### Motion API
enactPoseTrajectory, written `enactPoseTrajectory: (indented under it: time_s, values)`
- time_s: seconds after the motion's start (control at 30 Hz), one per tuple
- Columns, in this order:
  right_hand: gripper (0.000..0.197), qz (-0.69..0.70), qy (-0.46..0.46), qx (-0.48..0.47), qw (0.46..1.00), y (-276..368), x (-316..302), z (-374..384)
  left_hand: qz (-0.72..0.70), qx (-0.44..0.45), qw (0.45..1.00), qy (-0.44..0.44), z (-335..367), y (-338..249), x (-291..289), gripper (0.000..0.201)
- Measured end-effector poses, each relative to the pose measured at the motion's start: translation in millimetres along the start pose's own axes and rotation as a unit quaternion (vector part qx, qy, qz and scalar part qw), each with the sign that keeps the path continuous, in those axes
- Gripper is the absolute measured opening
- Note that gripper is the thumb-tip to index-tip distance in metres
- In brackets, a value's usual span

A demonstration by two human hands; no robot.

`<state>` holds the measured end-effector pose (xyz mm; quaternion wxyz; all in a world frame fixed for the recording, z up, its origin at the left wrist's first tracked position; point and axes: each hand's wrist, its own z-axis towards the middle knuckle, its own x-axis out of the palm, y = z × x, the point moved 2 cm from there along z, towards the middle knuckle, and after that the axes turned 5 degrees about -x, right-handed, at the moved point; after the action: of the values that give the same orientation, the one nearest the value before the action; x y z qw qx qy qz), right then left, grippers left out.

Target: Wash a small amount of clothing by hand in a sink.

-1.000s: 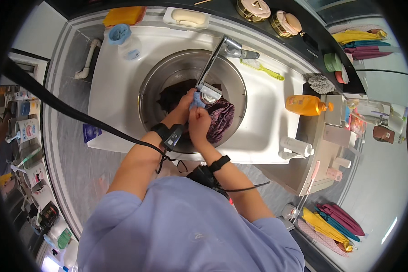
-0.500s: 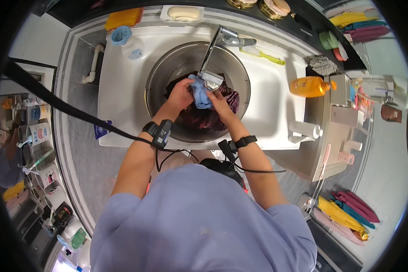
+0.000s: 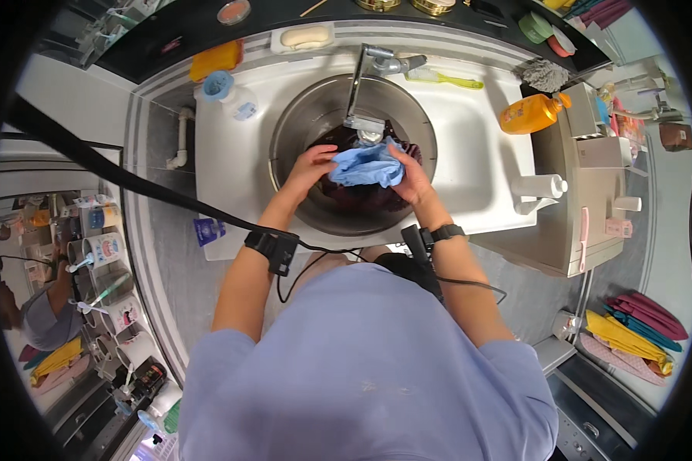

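Observation:
A blue cloth [image 3: 367,167] is stretched between my two hands, just under the faucet's spout [image 3: 369,131]. At its left edge, my left hand [image 3: 313,169] has its fingers closed on the cloth. My right hand [image 3: 412,178] grips the right end, thumb and fingers pinching the fabric. Both hands are over a round metal basin [image 3: 284,123]. Beneath the blue cloth, dark maroon patterned fabric [image 3: 377,198] lies in the basin, partly hidden by the cloth and my hands. Whether water runs from the spout, I cannot tell.
The basin stands in a white sink [image 3: 469,169]. A green-handled brush [image 3: 446,78], a soap bar [image 3: 304,37] and a yellow cloth [image 3: 215,61] line the back. Right are an orange bottle [image 3: 530,114] and a white bottle [image 3: 540,186]. A blue-topped bottle [image 3: 221,86] stands left. A black cable [image 3: 154,188] crosses my view.
The blue cloth, bunched up before, is now spread wider. My hands have moved apart, the right one outward. The whole view has shifted a little.

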<state>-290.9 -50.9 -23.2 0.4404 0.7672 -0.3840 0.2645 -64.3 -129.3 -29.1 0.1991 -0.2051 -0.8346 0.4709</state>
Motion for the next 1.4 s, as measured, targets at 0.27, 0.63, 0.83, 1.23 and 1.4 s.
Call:
enactPoseTrajectory:
  time_s: [0.27,0.63,0.83,1.23,1.4]
  values:
    - [0.037,0.015,-0.02,0.012,1.0,-29.2,8.7,6.7,-0.124,0.149,0.921,-0.338,-14.1,-53.2,-69.3,0.034]
    - [0.035,0.067,-0.048,0.007,0.997,-27.0,25.9,-11.0,0.294,0.181,0.788,-0.509,55.3,-57.1,-188.2,0.08]
    - [0.034,0.047,-0.048,0.03,0.997,-29.2,24.3,-8.1,0.265,0.209,0.814,-0.474,52.6,-49.6,-206.3,0.068]
    - [0.04,0.041,-0.008,0.035,0.999,-28.2,24.7,-1.2,0.316,0.066,0.669,-0.669,-12.3,-42.1,-206.4,0.073]
    - [0.041,0.05,0.002,0.029,0.998,-22.4,41.1,-5.2,0.307,0.04,0.656,-0.689,-20.7,-18.9,-208.3,0.076]
